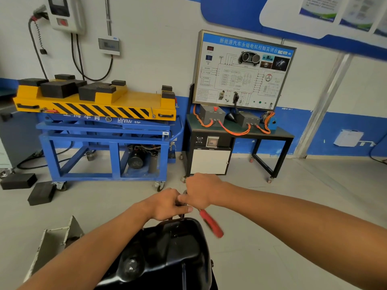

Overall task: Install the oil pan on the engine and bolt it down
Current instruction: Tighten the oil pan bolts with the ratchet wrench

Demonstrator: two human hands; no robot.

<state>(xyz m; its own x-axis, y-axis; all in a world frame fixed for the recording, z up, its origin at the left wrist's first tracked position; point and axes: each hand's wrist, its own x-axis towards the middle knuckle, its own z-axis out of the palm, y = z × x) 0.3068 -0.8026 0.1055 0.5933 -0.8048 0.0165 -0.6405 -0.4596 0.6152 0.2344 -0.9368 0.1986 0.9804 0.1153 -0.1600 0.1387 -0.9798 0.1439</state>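
Note:
The black oil pan (167,254) lies bottom-up in the lower middle of the view, on the engine that it mostly hides. Both of my hands meet over its far edge. My right hand (203,190) grips the head end of a ratchet wrench whose red handle (211,223) slants down to the right, blurred. My left hand (167,204) is closed beside it, fingers pinched on the tool's metal head or socket. The bolt under the tool is hidden by my hands.
A grey metal bracket or stand (56,243) sits left of the pan. Ahead stand a blue lift cart with a yellow top (100,126), two black rubber blocks (31,189) on the floor, and a training bench with a wiring panel (240,126) against the wall.

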